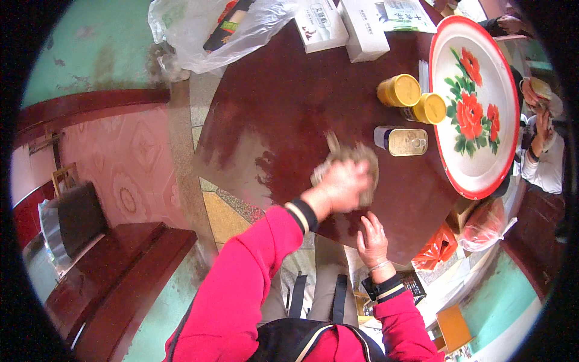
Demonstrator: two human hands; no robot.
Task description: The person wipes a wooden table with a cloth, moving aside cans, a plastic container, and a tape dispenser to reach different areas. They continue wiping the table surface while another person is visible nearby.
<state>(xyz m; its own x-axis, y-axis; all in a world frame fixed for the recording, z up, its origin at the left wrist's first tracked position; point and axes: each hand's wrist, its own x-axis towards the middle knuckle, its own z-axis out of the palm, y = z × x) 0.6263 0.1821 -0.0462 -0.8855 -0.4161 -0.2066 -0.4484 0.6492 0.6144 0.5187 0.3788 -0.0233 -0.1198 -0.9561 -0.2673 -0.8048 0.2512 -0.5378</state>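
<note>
My left hand (340, 184), blurred, presses a bunched grey-brown cloth (372, 174) against the dark red tabletop (289, 104). Part of the cloth is hidden under the palm. Close to the table's near edge, my right hand (373, 242) holds nothing, its fingers apart at the tabletop. A can with a pull tab (408, 141) sits just right of the cloth. Beyond it, two yellow-lidded jars (405, 90) (429, 108) stand beside a large enamel tray (481, 172) with a red rim and painted red flowers. A pale shine lies on the tabletop left of the cloth.
A clear plastic bag (181, 31) with packages lies at the far left, beside white boxes (322, 25) (368, 38) and a packet (407, 16). Red plastic bags (435, 248) (481, 224) lie by the right edge. Another person's hands (540, 120) show at far right.
</note>
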